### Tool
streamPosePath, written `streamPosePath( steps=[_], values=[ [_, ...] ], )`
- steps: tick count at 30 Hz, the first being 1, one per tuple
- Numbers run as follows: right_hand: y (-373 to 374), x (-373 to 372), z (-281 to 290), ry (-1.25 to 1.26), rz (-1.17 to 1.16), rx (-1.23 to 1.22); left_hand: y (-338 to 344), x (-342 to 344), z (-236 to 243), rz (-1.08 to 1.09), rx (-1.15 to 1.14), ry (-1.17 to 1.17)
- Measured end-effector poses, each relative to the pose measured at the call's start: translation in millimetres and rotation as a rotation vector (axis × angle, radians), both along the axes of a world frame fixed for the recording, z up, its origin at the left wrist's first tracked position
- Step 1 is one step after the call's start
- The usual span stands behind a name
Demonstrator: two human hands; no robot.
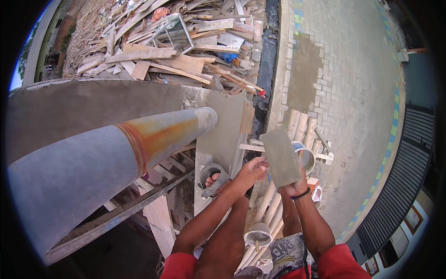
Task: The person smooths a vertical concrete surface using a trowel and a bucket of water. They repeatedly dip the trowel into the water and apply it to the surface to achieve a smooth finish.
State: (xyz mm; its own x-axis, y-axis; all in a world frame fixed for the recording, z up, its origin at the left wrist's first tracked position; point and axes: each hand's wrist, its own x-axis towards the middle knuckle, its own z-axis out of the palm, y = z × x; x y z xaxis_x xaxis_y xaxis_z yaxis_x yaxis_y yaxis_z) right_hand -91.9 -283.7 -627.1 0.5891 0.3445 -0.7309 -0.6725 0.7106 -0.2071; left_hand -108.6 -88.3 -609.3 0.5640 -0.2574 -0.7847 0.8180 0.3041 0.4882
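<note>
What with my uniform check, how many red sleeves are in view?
2, both cut off at the lower edge: left sleeve, and right sleeve below the right hand holding the grey slab.

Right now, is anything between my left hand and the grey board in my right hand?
Nothing visible: your left hand is right beside the grey board's left edge; whether they touch, I can't tell. Your right hand is at its lower end.

Even daylight, strong fisheye edge curvature

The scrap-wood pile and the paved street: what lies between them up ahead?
A narrow dark ditch, then a pale concrete curb beside the paving; the head view shows both.
</note>
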Motion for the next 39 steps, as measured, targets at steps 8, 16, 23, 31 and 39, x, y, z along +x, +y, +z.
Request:
streamPosePath(
  steps=[8,16,23,31,39],
  values=[
    [5,-46,-4,0.135,0.100,0.220,15,-22,-5,0.172,-0.238,0.064],
    [13,-3,-19,0.062,0.602,-0.030,46,-63,-9,0.367,-0.302,0.041],
    [89,92,-73,-0.378,0.635,-0.695,57,-95,8,0.521,-0.398,-0.019],
    [128,112,-84,-0.385,0.514,-0.474,39,-94,33,0.609,-0.425,-0.064],
    [131,114,-83,-0.355,0.498,-0.475,47,-116,19,0.591,-0.418,-0.016]
  ],
)
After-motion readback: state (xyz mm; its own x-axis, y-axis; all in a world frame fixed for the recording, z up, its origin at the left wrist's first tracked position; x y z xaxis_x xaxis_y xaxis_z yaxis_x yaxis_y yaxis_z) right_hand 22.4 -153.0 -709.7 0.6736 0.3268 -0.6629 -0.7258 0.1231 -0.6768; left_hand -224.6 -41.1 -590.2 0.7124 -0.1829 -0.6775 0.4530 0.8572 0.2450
